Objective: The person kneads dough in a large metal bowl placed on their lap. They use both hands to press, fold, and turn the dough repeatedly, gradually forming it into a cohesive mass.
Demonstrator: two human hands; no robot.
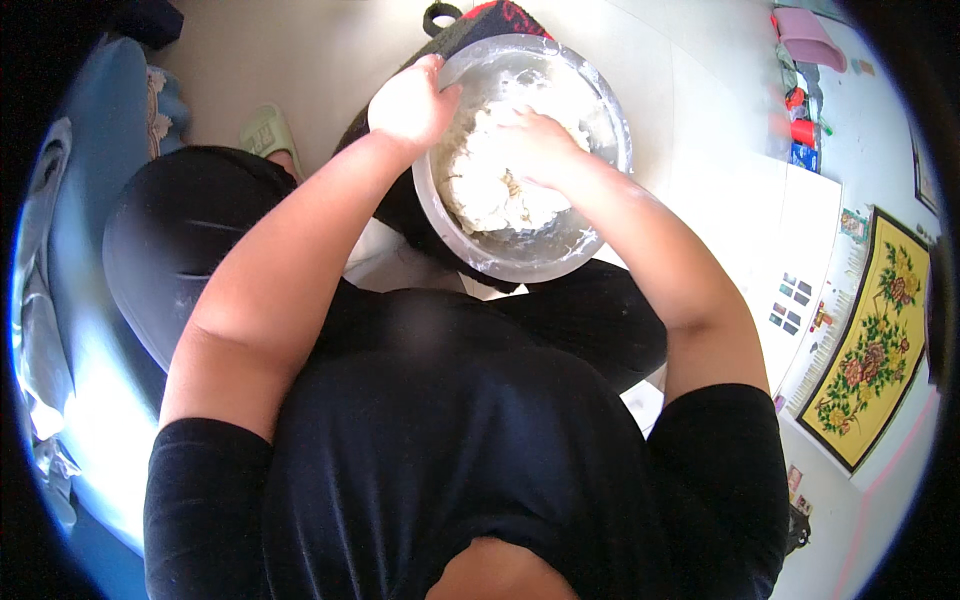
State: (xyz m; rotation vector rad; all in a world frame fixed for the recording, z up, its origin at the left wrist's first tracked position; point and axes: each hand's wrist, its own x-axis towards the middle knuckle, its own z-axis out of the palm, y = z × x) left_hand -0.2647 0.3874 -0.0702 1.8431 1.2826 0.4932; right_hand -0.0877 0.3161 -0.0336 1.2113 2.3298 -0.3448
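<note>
White dough (500,203) lies clumped inside the round bowl (540,266), apparently gathered but not yet smooth, the left hand (413,108) gripping the bowl's edge, the right hand (543,147) on the dough, its closure unclear.

Both elbows (215,325) bend outward and the bare forearms (300,230) converge; the left hand (412,104) curls in a grip, the right hand (538,148) angles leftward, back uppermost
</note>
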